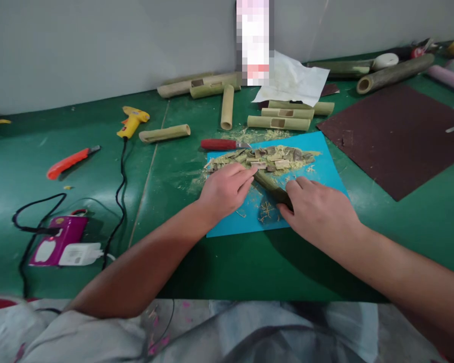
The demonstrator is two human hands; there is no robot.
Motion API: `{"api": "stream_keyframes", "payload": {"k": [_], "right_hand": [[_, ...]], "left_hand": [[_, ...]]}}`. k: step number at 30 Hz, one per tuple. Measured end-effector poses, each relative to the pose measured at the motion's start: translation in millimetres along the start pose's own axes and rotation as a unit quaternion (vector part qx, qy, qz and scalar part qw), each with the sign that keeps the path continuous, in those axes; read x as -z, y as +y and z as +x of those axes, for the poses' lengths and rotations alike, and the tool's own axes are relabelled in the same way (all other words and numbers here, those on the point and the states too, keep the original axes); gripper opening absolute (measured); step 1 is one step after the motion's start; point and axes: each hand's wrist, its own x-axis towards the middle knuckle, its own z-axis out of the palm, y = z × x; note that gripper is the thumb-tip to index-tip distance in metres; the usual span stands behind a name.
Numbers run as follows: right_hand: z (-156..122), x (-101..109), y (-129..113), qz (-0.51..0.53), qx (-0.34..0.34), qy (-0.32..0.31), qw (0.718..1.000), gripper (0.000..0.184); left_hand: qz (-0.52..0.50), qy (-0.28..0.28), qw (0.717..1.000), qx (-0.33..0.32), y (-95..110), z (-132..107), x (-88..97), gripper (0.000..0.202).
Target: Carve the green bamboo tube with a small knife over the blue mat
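Observation:
Between my two hands lies a dark green bamboo tube point(268, 185), slanted over a blue sheet point(227, 222). My left hand point(227, 187) pinches its far end with the fingertips. Wrapped round the near end is my right hand point(318, 204). Just beyond them, bamboo chips and shavings point(276, 157) are heaped on the sheet. A red-handled carving knife point(223, 144) rests at the sheet's far left corner, its blade pointing right.
Several cut bamboo pieces point(280, 123) lie farther back, near a white paper point(295, 80). At left are a yellow glue gun point(134, 121), an orange utility knife point(70, 162) and a purple power strip point(62, 237) with cords. A brown sheet point(397, 136) covers the right side.

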Motion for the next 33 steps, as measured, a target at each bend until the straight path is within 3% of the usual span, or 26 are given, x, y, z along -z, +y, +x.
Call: {"api": "stream_keyframes", "payload": {"k": [4, 21, 33], "right_hand": [[3.2, -2.6, 1.5, 0.002, 0.023, 0.022, 0.999, 0.021], [7.3, -1.5, -1.7, -0.009, 0.015, -0.022, 1.000, 0.024], [6.6, -2.7, -1.2, -0.015, 0.019, -0.014, 1.000, 0.022]], "left_hand": [[0.003, -0.008, 1.000, -0.003, 0.1, 2.0, -0.3, 0.032], [0.038, -0.045, 0.998, -0.031, 16.8, -0.8, -8.0, 0.040], [0.038, -0.053, 0.997, -0.037, 17.6, -3.4, -10.6, 0.045]]}}
